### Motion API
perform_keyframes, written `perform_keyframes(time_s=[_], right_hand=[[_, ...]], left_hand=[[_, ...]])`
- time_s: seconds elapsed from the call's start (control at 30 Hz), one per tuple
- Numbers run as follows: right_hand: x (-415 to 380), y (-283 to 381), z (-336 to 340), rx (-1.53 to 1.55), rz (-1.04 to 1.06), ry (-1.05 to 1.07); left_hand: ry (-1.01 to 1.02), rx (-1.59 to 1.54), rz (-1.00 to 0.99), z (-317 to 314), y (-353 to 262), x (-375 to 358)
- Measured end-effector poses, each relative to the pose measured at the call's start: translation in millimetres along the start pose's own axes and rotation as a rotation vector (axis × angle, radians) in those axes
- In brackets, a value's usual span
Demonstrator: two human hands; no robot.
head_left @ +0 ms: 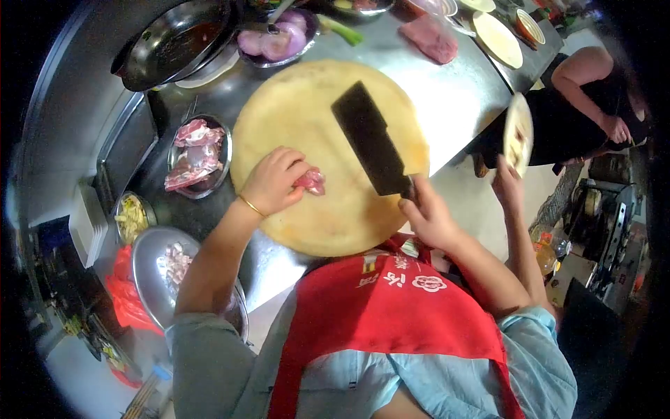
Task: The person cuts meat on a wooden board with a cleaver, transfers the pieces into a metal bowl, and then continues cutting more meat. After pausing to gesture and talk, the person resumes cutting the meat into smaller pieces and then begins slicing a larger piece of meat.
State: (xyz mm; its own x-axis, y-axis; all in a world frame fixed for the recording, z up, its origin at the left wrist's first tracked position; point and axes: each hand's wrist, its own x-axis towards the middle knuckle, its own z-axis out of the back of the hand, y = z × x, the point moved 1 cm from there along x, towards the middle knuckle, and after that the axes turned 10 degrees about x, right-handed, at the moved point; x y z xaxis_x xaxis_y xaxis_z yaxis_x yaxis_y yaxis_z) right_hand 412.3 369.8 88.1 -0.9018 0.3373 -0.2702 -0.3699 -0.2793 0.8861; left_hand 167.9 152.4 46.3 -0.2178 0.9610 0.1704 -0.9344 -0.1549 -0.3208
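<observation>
Two hands work at the round wooden chopping board (328, 160) in the middle of the head view: the left hand (273, 183) is curled down on a small piece of raw pink meat (311, 180) lying left of centre on the board, fingertips pinning it, while the right hand (427, 213) is closed round the handle of a broad dark cleaver (370, 140) whose blade lies angled over the board, up and to the right of the meat and clear of it. As I judge it, the danger is in those left fingertips: they sit right on the meat, and a wet, slippery piece could shift under the blade and bring the edge onto a knuckle. Another person's hand (507, 183) at the right edge of the frame holds a plate (518, 133) tilted just beside the cleaver arm, and a bump there could throw the cut off. To the left of the board a steel bowl (199, 155) holds more raw meat pieces; lower left a small container (132, 218) holds pale yellowish chopped bits, and below it a large steel basin (150, 276) holds a few meat scraps. At the upper left a dark wok (174, 42) shows a reddish film inside, and beside it a bowl (279, 38) holds halved purple onions.
</observation>
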Motion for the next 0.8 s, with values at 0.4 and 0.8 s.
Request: perform_keyframes(time_s=[0.4, 0.8], right_hand=[[-14.3, 42.2, 0.3, -0.36, 0.229, 0.25], [48.8, 48.2, -46.2, -0.535, 0.112, 0.355]], left_hand=[[-0.246, 0.297, 0.689, -40.3, -69.7, -21.7], [-0.185, 0.167, 0.698, -48.6, -62.3, -20.3]])
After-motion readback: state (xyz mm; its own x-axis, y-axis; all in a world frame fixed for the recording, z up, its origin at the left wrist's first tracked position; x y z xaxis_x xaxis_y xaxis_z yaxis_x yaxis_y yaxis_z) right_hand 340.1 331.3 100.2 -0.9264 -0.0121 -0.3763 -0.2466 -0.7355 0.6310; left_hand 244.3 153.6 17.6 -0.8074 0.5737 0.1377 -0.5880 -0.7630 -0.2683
